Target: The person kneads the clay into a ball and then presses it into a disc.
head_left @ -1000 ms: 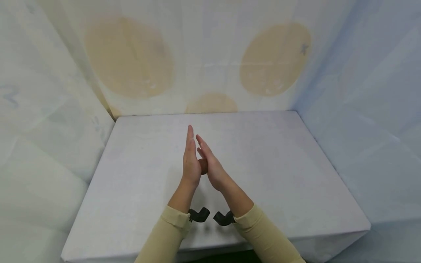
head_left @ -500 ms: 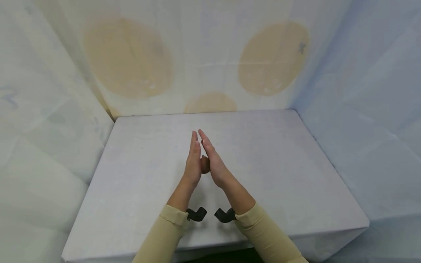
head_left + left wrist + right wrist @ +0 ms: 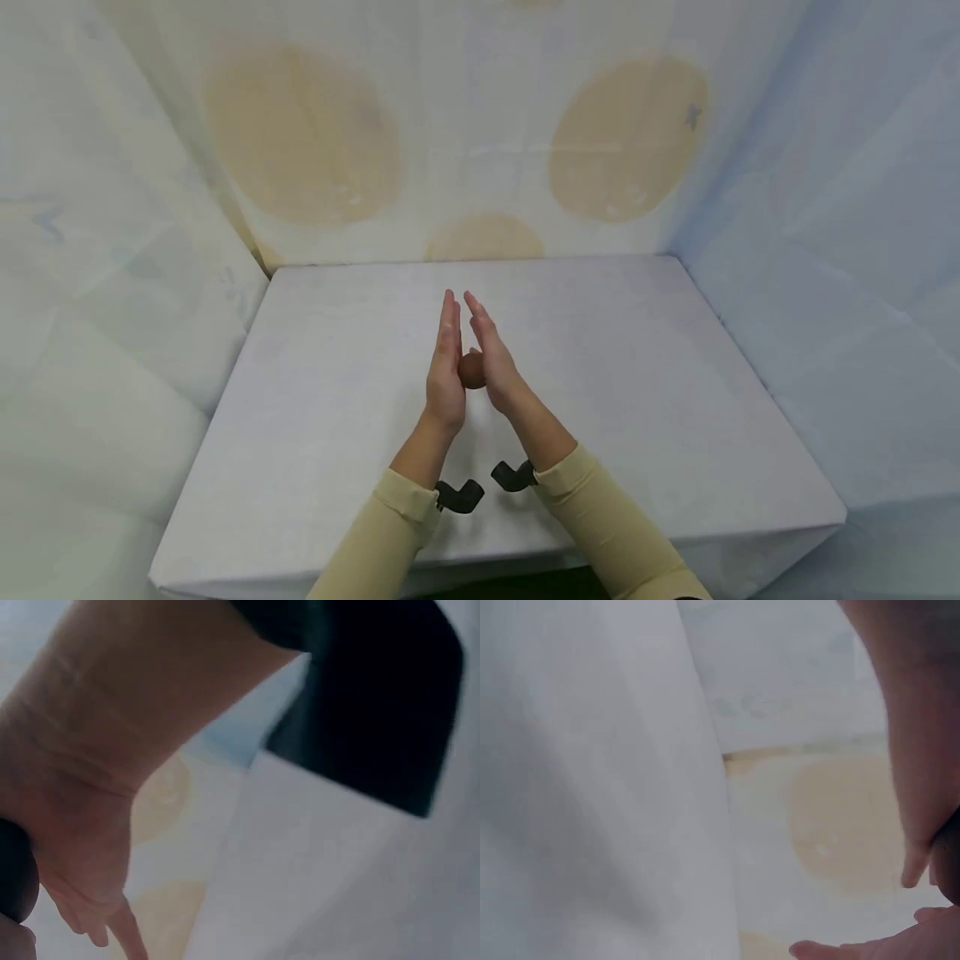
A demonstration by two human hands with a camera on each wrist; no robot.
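In the head view both hands are raised over the middle of the white table (image 3: pixel 637 400), palms facing each other and fingers straight. A small brown ball (image 3: pixel 471 370) is pressed between the left hand (image 3: pixel 446 367) and the right hand (image 3: pixel 491 358), near the heels of the palms. The fingertips point away from me and end almost level. In the left wrist view, the left hand's palm (image 3: pixel 90 787) shows up close with the ball (image 3: pixel 15 881) as a dark shape at the lower left edge. The right wrist view catches only the edge of the right hand (image 3: pixel 922 750).
The table is boxed in by pale cloth walls (image 3: pixel 825 208) at the left, back and right, the back one carrying tan oval patches (image 3: pixel 300 133). Black wrist camera mounts (image 3: pixel 459 496) sit at the cuffs of the beige sleeves (image 3: pixel 600 533).
The right hand has slid forward along the left, so the fingertips are now nearly level. The brown ball shows more between the palms.
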